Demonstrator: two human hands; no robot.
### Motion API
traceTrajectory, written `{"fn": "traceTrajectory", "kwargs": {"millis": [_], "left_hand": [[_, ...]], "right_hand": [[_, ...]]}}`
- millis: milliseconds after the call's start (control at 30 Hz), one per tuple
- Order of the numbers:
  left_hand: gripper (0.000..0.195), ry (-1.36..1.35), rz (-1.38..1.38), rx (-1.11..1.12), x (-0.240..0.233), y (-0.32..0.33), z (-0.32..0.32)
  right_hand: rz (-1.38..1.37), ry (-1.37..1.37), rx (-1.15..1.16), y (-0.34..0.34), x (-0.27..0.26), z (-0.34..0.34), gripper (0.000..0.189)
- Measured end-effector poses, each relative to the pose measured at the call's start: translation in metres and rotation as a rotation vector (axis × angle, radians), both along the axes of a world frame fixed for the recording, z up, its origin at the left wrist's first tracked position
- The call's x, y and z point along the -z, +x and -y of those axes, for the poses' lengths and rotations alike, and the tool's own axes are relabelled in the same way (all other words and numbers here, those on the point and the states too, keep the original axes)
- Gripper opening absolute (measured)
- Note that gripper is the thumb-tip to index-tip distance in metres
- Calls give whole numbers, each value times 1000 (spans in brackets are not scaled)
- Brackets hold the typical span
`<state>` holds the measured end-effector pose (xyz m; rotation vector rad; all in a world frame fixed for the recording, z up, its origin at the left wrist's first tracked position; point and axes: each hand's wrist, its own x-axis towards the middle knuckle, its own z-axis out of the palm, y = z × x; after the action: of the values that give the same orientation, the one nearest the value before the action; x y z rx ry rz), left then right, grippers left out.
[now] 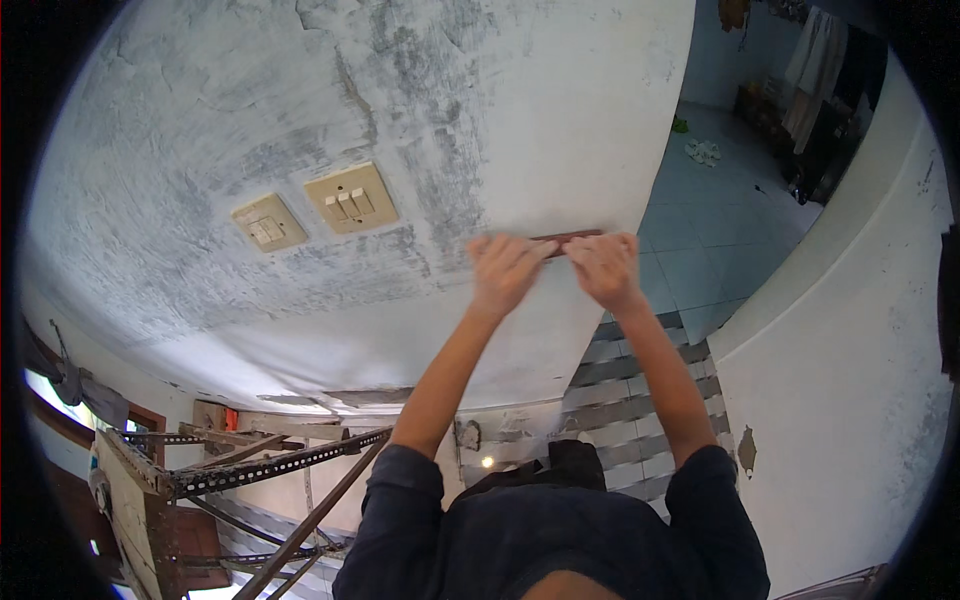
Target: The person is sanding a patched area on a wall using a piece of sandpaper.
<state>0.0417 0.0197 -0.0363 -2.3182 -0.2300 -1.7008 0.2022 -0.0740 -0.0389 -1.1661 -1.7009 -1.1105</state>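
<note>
My left hand (506, 271) and my right hand (606, 268) are side by side against the wall (555, 150), both gripping a narrow reddish-brown bar-like tool (564, 241) that lies flat along the surface near the wall's right edge. The fingers cover much of the tool, so its exact kind is unclear. Left of my hands the wall is patchy grey and white with rough coating; around the tool it looks smoother and whiter. A cream three-rocker switch plate (351, 198) and a smaller cream wall plate (269, 223) are set in the wall to the left.
A perforated metal-angle frame (281, 461) with wooden boards stands at lower left. Right of the wall edge, a doorway shows a tiled floor (694, 225), white footwear (703, 153) and hanging cloth (814, 67). Another white wall (832, 420) curves along the right.
</note>
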Motion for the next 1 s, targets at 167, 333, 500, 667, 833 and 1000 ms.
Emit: {"fn": "traceTrajectory", "kwargs": {"millis": [167,333,500,667,833,1000], "left_hand": [[29,21,-8,33,-5,31,12],[28,76,-50,-92,-28,-20,-3],[31,35,-7,-249,-37,-90,-20],[26,-65,38,-216,-31,-91,-22],[28,29,79,-34,-42,-18,-9],[27,52,34,-12,-58,7,3]], "right_hand": [[-27,23,41,26,-4,16,20],[-7,27,-44,-12,-21,-8,28],[-27,45,-187,-76,-35,-52,25],[88,-2,-153,-80,-42,-48,22],[56,-4,1,-19,-50,-11,20],[74,-11,31,4,-69,8,19]]}}
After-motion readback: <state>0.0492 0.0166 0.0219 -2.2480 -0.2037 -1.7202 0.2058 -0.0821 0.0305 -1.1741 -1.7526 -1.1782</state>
